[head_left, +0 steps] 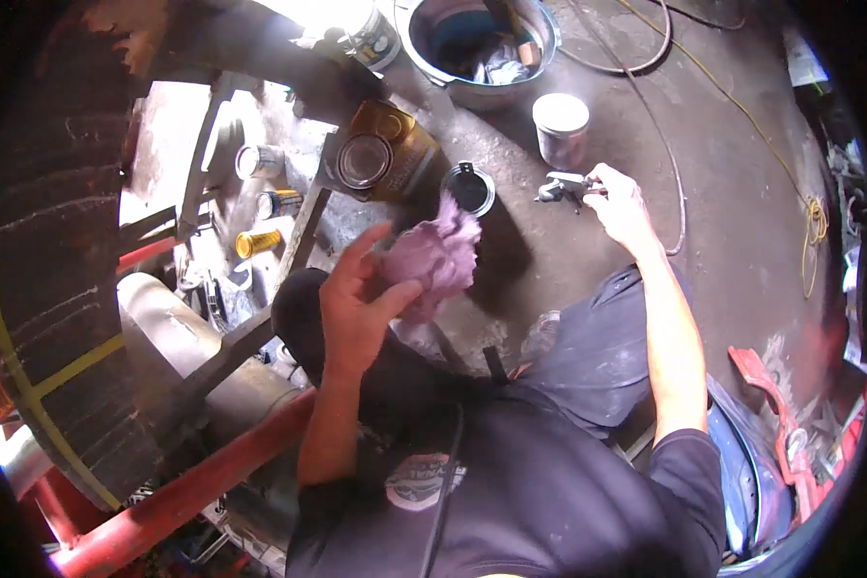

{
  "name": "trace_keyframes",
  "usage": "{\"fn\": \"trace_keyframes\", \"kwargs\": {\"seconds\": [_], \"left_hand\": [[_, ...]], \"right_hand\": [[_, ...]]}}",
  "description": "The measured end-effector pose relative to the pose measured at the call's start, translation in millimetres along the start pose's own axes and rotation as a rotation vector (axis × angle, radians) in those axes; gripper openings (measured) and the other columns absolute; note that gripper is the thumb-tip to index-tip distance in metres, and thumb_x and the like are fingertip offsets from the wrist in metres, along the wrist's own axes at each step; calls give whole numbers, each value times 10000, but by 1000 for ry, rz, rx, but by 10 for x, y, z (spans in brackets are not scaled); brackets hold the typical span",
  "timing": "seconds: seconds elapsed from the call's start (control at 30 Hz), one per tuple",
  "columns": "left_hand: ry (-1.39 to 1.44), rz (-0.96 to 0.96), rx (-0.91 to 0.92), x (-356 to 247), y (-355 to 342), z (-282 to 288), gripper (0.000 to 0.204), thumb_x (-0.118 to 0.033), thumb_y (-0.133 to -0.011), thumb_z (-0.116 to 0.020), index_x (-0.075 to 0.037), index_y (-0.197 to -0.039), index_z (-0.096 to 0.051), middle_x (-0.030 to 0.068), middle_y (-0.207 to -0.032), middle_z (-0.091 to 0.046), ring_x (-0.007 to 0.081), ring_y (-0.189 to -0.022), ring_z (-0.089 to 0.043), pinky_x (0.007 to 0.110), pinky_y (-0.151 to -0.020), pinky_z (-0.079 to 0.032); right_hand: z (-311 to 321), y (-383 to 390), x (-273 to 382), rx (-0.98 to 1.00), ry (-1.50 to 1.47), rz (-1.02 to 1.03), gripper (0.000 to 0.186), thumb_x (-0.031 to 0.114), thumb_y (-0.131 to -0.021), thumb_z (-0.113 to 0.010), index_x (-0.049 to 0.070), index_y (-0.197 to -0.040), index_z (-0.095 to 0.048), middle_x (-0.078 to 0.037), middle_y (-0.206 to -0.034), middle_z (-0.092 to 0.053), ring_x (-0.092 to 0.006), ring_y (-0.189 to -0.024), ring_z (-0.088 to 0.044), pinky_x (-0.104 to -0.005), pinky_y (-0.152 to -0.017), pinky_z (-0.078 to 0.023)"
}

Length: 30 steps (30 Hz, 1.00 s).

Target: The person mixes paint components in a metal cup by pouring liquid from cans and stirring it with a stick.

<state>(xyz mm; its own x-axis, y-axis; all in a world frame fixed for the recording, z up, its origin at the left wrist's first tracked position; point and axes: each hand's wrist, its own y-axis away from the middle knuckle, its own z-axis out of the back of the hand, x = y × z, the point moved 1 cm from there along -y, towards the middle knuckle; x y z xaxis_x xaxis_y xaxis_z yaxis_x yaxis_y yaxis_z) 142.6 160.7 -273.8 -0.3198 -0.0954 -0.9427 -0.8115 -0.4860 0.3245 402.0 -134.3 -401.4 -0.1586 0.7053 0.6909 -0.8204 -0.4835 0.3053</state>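
Observation:
A crumpled pinkish-purple rag (445, 252) is pinched between the thumb and fingers of my left hand (354, 313), in front of my knees. Out to the right, my right hand (623, 207) is wrapped round a small metal spray gun (561, 186), its head pointing left. Just beyond the rag stands an open can with a dark inside (470, 186); the rag's top edge overlaps its near rim in view. A jar with a white lid (561, 120) stands past the spray gun. Left of the open can is a gold rectangular tin (405, 144) with a round lid.
A large dark tub (443, 75) with scraps in it sits at the far side. Hoses (660, 135) and a yellow cord (814, 222) cross the concrete floor. A red metal bar (193, 482) runs at lower left, beside a frame with cans behind it. Red metal parts (775, 409) lie at right.

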Motion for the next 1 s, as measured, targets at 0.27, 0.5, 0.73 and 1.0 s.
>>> {"fn": "trace_keyframes", "kwargs": {"seconds": [0.27, 0.5, 0.73, 1.0], "left_hand": [[-56, -218, 114, -280, 69, -554, 232, 72, -930, -698, 19, -1155, -679, 66, -1049, -694, 131, -991, -656, 280, -895, -529], [589, -80, 335, -555, -503, -1527, 188, -79, -961, -705, 3, -1127, -674, 65, -1044, -714, 125, -995, -666, 294, -888, -540], [1256, -317, 1357, -1092, 697, -1807, 254, -232, -1008, -687, -27, -1155, -717, 141, -1092, -717, 274, -1040, -690, 410, -915, -557], [76, -506, 713, -192, -24, -1009, 310, -119, -879, -733, 0, -1162, -690, 167, -1172, -701, 349, -1121, -670, 445, -989, -525]], "right_hand": [[-4, 0, -220, -24, 14, -4, 248, 99, -873, -726, 35, -1097, -644, -162, -921, -717, -288, -877, -710, -414, -798, -549], [23, -62, -369, 41, 97, -148, 222, 40, -883, -727, 21, -1089, -647, -128, -931, -714, -224, -808, -708, -385, -725, -584], [-27, 17, -386, -13, -27, -61, 197, -22, -850, -720, 23, -1014, -621, -71, -796, -671, -127, -655, -629, -338, -603, -521], [-44, 94, -116, 9, 93, -33, 199, 62, -833, -713, 8, -999, -617, -125, -772, -633, -229, -745, -656, -395, -707, -511]]}}
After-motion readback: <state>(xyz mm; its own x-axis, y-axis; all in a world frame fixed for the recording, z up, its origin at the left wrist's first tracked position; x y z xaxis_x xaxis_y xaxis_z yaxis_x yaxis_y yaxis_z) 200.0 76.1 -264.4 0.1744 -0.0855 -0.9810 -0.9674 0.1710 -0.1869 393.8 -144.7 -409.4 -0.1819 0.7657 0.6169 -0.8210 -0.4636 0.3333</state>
